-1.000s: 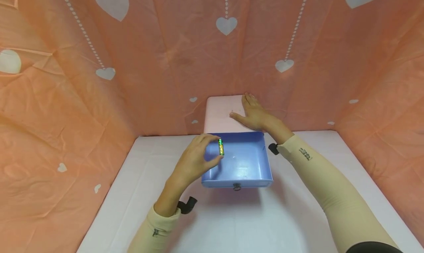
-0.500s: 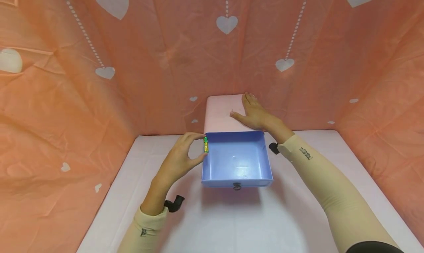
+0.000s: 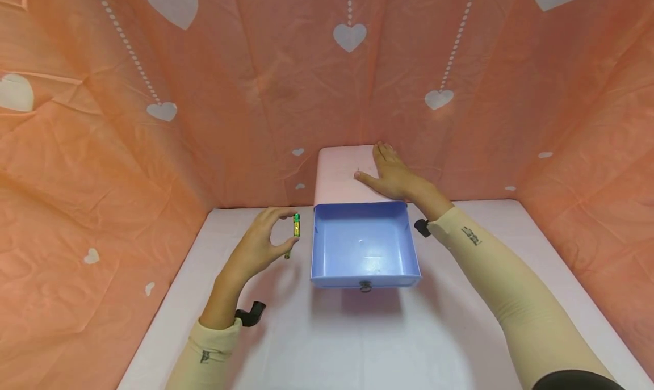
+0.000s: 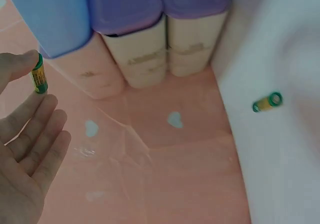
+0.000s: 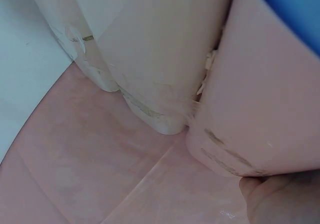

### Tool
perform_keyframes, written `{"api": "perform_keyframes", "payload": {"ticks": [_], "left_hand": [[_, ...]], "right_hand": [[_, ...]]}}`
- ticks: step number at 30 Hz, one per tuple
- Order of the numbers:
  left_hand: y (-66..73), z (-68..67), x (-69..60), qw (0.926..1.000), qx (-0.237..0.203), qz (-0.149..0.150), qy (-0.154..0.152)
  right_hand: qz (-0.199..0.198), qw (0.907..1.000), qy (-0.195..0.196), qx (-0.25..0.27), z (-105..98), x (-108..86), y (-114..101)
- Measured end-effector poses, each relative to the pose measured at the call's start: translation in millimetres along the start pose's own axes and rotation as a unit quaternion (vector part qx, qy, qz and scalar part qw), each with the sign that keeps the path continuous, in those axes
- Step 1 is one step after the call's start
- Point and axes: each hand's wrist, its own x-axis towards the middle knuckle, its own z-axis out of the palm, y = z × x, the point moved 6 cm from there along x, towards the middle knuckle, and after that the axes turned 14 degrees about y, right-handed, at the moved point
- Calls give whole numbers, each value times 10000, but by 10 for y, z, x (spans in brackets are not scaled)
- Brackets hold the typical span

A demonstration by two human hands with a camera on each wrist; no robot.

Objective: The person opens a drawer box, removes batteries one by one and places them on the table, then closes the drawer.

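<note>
My left hand [image 3: 252, 248] pinches a small green and gold battery [image 3: 297, 225] between thumb and fingertip, left of the blue drawer [image 3: 364, 239]. The left wrist view also has this battery [image 4: 38, 75] in the pinch, with the other fingers extended. A second battery [image 4: 267, 102] lies on the white table; in the head view, the thumb partly hides it. My right hand [image 3: 392, 177] rests spread on the pink top of the drawer unit [image 3: 339, 174]. The blue drawer is pulled out, and nothing shows inside it.
Below the open drawer, the left wrist view shows two drawers with purple fronts [image 4: 125, 6] in cream housings [image 4: 137, 59]. The unit stands against an orange cloth backdrop [image 3: 271, 95] with hearts. A white table surface [image 3: 357, 344] spreads in front.
The left hand has carried the battery leftward from over the drawer to beside it. A second battery has come into view under that hand. The right hand has stayed put.
</note>
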Motion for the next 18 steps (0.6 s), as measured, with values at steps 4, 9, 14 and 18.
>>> {"api": "perform_keyframes", "payload": {"ticks": [4,9,14,18], "left_hand": [[-124,-1,-26,9997,60,-137,-181],[-299,18,-55,9988,112,-225,-411],[-451,42,-106,9977,235,-194,-612],[-558,72,-147,9966,260,-309,-719]], "right_hand": [[-10,10000,21,-17,-3,3,-1],[1,10000,4,21,-1,3,1],[-5,10000,5,31,-8,-5,-7],[1,10000,5,42,-9,-11,-2]]}}
